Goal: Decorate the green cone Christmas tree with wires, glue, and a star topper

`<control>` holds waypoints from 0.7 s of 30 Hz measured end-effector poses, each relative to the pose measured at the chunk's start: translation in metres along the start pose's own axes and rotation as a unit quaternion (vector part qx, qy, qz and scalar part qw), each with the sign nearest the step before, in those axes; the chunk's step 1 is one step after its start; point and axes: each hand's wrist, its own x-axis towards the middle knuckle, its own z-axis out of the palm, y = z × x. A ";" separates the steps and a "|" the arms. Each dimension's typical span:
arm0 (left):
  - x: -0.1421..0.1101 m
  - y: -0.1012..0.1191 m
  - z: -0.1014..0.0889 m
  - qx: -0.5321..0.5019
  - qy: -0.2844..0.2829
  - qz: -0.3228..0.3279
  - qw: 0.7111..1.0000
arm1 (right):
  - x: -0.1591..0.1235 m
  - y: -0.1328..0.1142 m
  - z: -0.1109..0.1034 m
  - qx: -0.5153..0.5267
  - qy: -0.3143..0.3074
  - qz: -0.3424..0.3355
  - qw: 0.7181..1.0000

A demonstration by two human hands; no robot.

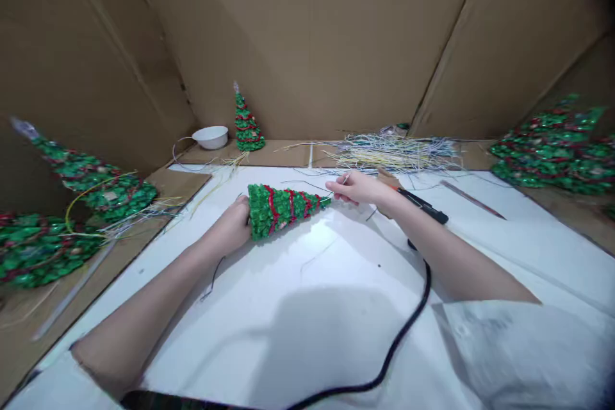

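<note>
A small green cone-shaped tree with red bands (281,207) lies on its side on the white tabletop (307,320), tip pointing right. My left hand (234,225) is closed around its wide base. My right hand (354,188) is at the tip, its fingers pinched on a thin wire or strand that I can barely make out. A black tool with a black cable (423,206) lies just behind my right forearm.
A pile of thin pale strands (394,150) lies at the back. A finished tree (247,120) and a white bowl (210,136) stand at back left. More green trees lie at left (86,179) and right (552,147). Cardboard walls surround the table.
</note>
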 end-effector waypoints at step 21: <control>0.003 0.007 -0.014 -0.095 0.004 -0.114 0.989 | 0.005 0.012 -0.004 0.058 0.018 0.009 0.998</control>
